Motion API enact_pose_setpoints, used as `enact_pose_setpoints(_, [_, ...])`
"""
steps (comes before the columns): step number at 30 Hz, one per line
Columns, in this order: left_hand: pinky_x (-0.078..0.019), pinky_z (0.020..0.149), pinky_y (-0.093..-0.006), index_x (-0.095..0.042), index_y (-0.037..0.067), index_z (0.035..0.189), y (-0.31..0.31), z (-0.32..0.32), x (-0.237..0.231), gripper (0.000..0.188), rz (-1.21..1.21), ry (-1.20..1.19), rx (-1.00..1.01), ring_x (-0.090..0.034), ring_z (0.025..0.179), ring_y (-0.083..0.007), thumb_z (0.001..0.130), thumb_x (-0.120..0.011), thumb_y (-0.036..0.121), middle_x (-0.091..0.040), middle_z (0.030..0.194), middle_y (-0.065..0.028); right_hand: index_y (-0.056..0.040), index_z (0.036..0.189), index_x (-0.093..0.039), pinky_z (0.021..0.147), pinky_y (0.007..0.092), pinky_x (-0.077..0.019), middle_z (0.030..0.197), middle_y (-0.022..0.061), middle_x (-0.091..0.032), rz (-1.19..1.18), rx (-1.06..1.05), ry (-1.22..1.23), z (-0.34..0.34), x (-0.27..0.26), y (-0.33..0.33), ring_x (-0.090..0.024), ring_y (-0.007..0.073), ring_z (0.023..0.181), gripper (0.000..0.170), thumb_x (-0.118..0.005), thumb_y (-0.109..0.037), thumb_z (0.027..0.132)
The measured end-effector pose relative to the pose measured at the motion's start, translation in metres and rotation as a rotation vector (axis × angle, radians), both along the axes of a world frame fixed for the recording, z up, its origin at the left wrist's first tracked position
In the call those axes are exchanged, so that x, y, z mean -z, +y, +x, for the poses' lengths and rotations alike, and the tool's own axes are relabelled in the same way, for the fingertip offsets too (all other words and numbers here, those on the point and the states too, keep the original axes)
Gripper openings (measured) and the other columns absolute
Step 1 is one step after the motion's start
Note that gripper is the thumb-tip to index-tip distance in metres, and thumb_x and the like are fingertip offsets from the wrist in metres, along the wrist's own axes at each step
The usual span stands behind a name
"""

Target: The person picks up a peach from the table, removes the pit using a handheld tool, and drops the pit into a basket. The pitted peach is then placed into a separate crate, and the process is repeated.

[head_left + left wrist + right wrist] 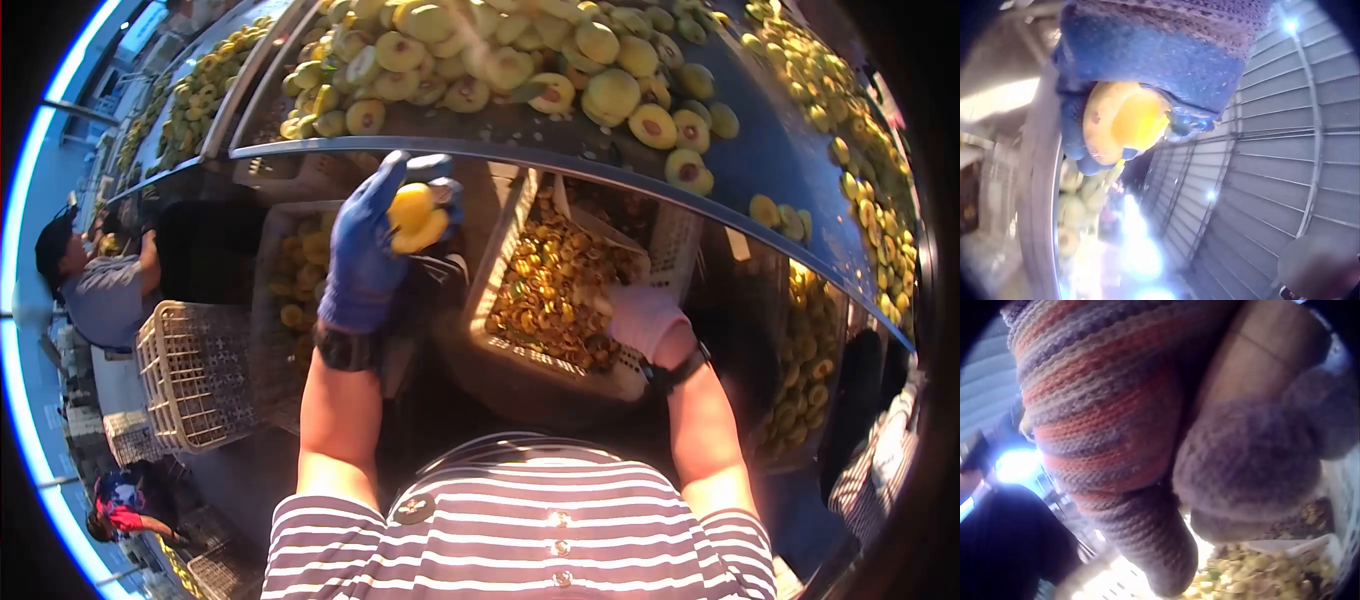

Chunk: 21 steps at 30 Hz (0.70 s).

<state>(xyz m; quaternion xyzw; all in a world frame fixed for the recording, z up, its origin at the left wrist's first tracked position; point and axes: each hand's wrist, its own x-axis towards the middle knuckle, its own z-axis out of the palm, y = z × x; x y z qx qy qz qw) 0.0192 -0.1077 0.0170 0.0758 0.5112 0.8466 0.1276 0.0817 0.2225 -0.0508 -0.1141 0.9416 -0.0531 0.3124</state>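
My left hand (372,245), in a blue coated glove, is raised just below the edge of the sorting table and grips a yellow peach half (416,218). In the left wrist view, the blue fingers wrap the rim of this peach half (1125,122). My right hand (645,318) wears a knitted glove, striped in the right wrist view, and is over the right side of a pale plastic crate (494,268). Its fingers curl round a smooth tan handle (1254,359); the tool's far end is hidden. Small yellow-brown fruit scraps (550,290) fill much of the crate.
Peach halves (610,95) are heaped on the metal-edged table (480,135) ahead. More fruit sits in crates to my left and right (800,360). An upright lattice crate (195,370) stands at left, near a seated person (105,290).
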Motion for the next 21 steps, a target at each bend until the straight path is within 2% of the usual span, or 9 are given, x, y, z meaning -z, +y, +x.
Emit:
enact_pose_setpoints(2, [-0.0555,0.084,-0.0335,-0.064,-0.005,0.121,-0.049,0.015,-0.025,0.046,-0.620,0.096,-0.369,-0.071,0.095,-0.0250,0.100,-0.060,0.036,-0.072,0.104,-0.0165,-0.0048,0.104,-0.069,0.078,0.0479,-0.0565,0.092,0.0203,-0.073,-0.034,0.036,0.005,-0.002,-0.016,-0.006,-0.070,0.0394,0.089,0.031,-0.068,-0.028,0.083])
enact_pose_setpoints(4, [-0.0539,0.090,-0.0379,-0.062,-0.005,0.125,-0.123,0.001,-0.006,0.054,-1.510,0.060,-0.653,-0.070,0.099,-0.0289,0.094,-0.066,0.039,-0.072,0.110,-0.0198,-0.0055,0.103,-0.069,0.079,0.0471,-0.0566,0.092,0.0193,-0.073,-0.090,0.011,0.022,-0.009,-0.016,-0.012,-0.071,0.0390,0.089,0.028,-0.066,-0.027,0.085])
enact_pose_setpoints(6, [-0.0519,0.094,-0.0405,-0.061,-0.003,0.129,-0.115,-0.019,-0.028,0.060,-1.539,0.148,-0.756,-0.069,0.106,-0.0325,0.090,-0.069,0.042,-0.070,0.116,-0.0228,-0.0056,0.103,-0.069,0.078,0.0466,-0.0565,0.091,0.0184,-0.074,-0.043,-0.066,-0.008,-0.010,-0.010,-0.018,-0.071,0.0382,0.089,0.026,-0.064,-0.025,0.086])
enact_pose_setpoints(7, [-0.0510,0.096,-0.0390,-0.061,-0.002,0.130,-0.097,-0.036,-0.042,0.059,-1.465,0.022,-0.683,-0.068,0.109,-0.0319,0.090,-0.068,0.042,-0.069,0.118,-0.0235,-0.0055,0.102,-0.069,0.077,0.0465,-0.0565,0.090,0.0180,-0.074,0.028,-0.127,-0.027,-0.013,-0.001,-0.023,-0.071,0.0376,0.088,0.025,-0.064,-0.024,0.086])
enact_pose_setpoints(9, [-0.0515,0.094,-0.0398,-0.060,0.002,0.133,-0.091,-0.090,-0.023,0.063,-1.581,0.173,-0.616,-0.068,0.109,-0.0324,0.088,-0.069,0.045,-0.069,0.118,-0.0234,-0.0076,0.113,-0.070,0.079,0.0460,-0.0575,0.096,0.0153,-0.074,0.026,-0.178,-0.067,-0.020,0.003,-0.027,-0.072,0.0326,0.097,0.027,-0.058,-0.016,0.090])
enact_pose_setpoints(12, [-0.0532,0.089,-0.0450,-0.056,0.005,0.138,-0.079,-0.155,0.020,0.072,-1.917,0.393,-0.514,-0.068,0.105,-0.0364,0.083,-0.072,0.048,-0.067,0.121,-0.0245,-0.0086,0.111,-0.070,0.073,0.0460,-0.0576,0.093,0.0148,-0.074,0.102,-0.135,0.048,-0.019,-0.011,-0.028,-0.073,0.0325,0.094,0.025,-0.056,-0.015,0.092])
enact_pose_setpoints(13, [-0.0520,0.092,-0.0482,-0.058,0.002,0.133,-0.068,-0.167,0.024,0.072,-2.029,0.307,-0.486,-0.066,0.106,-0.0399,0.080,-0.075,0.048,-0.067,0.120,-0.0246,-0.0050,0.092,-0.066,0.068,0.0481,-0.0548,0.078,0.0163,-0.071,-0.018,-0.182,0.138,-0.018,-0.021,-0.024,-0.071,0.0371,0.076,0.015,-0.058,-0.018,0.089])
enact_pose_setpoints(16, [-0.0522,0.093,-0.0459,-0.061,-0.002,0.120,-0.054,-0.191,0.039,0.073,-1.907,0.255,-0.466,-0.066,0.110,-0.0400,0.073,-0.081,0.051,-0.068,0.117,-0.0246,-0.0063,0.093,-0.066,0.068,0.0481,-0.0546,0.078,0.0170,-0.070,-0.162,0.055,0.187,-0.021,-0.009,-0.021,-0.069,0.0388,0.076,0.017,-0.062,-0.022,0.088])
enact_pose_setpoints(21, [-0.0534,0.090,-0.0427,-0.063,-0.002,0.118,-0.059,-0.196,0.045,0.066,-1.703,0.149,-0.485,-0.069,0.105,-0.0354,0.073,-0.084,0.041,-0.070,0.111,-0.0236,-0.0029,0.099,-0.061,0.071,0.0490,-0.0533,0.081,0.0194,-0.069,-0.318,0.167,0.282,-0.037,-0.024,-0.028,-0.069,0.0388,0.082,0.023,-0.066,-0.023,0.089])
